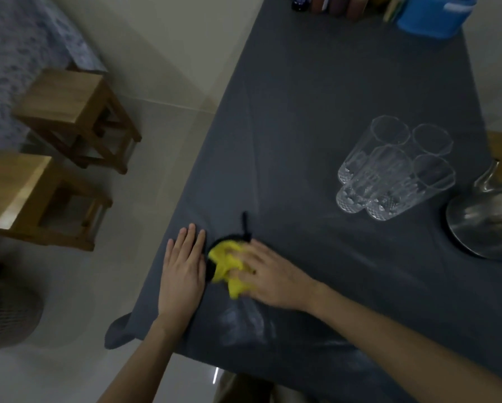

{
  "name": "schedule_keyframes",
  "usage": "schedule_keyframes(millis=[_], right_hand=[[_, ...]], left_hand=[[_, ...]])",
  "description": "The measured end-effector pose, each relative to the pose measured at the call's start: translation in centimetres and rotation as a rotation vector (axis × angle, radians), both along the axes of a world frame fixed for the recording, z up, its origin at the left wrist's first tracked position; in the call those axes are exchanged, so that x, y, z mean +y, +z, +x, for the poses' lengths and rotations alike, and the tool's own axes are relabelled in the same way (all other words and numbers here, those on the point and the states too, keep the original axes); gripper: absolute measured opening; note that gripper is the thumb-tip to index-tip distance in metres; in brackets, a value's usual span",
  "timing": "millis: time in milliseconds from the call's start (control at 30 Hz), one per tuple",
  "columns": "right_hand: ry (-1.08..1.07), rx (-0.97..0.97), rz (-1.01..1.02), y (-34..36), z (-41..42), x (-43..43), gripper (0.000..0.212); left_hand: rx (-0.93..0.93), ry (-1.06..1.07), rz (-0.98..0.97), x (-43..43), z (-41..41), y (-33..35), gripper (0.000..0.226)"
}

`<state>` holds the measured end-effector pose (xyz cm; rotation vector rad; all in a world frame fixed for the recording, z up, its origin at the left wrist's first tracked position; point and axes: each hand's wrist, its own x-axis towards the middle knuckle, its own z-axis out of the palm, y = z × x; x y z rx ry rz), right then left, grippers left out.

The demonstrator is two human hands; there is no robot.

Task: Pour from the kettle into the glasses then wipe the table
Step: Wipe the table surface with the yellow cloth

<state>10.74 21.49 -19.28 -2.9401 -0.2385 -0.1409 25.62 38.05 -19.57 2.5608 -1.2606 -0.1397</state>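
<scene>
My right hand (268,276) presses down on a yellow cloth with a black edge and loop (223,264) near the front left of the table, fingers curled over it. Flat on the dark grey tablecloth (316,97) just left of the cloth lies my left hand (184,269), fingers together, holding nothing. Several clear patterned glasses (395,167) stand bunched together at the right middle. At the right edge, partly cut off, is the steel kettle (488,216), its spout pointing away from me. A pale wet smear (244,321) marks the tablecloth just below the yellow cloth.
A blue container (433,16) and a row of dark bottles or books (337,5) line the far end of the table. Two wooden stools (78,117) (31,199) stand on the pale floor to the left. The table's left edge runs right beside my left hand.
</scene>
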Motion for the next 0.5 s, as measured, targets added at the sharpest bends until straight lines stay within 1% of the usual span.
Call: schedule_keyframes(millis=[33,100,167,200,267,333,400,433,467,500], right_hand=[[0.064,0.012,-0.016,-0.1,-0.6,0.5,0.034],[0.102,0.032,-0.038,0.2,-2.3,-0.5,0.032],[0.039,0.041,-0.050,0.6,-4.6,-3.0,0.031],[-0.022,0.045,-0.060,0.7,-6.0,-4.5,0.031],[-0.201,0.064,-0.067,0.7,-8.8,-7.0,0.034],[-0.471,0.114,-0.039,1.0,-10.6,-7.8,0.040],[-0.728,0.120,-0.017,1.2,-10.5,-7.0,0.044],[-0.804,0.108,0.000,1.3,-9.8,-6.2,0.044],[-0.834,0.086,0.017,1.4,-8.8,-5.3,0.043],[-0.814,0.065,0.032,1.4,-7.9,-4.4,0.042]], left_hand=[[0.000,-0.046,0.002,0.0,0.1,0.1,0.050],[0.000,-0.228,-0.005,0.0,0.2,0.1,0.048],[-0.018,-0.408,0.016,0.0,-0.1,0.2,0.048],[-0.024,-0.451,0.027,-0.1,-0.2,0.3,0.048],[-0.031,-0.455,0.027,-0.7,-0.5,0.5,0.048],[-0.027,-0.402,0.021,-1.9,-0.9,0.5,0.049],[-0.010,-0.340,0.003,-3.6,-1.6,0.5,0.048],[-0.001,-0.317,-0.011,-4.5,-2.1,0.5,0.048],[0.007,-0.302,-0.021,-5.3,-2.6,0.4,0.047],[0.012,-0.292,-0.024,-6.1,-3.0,0.4,0.047]])
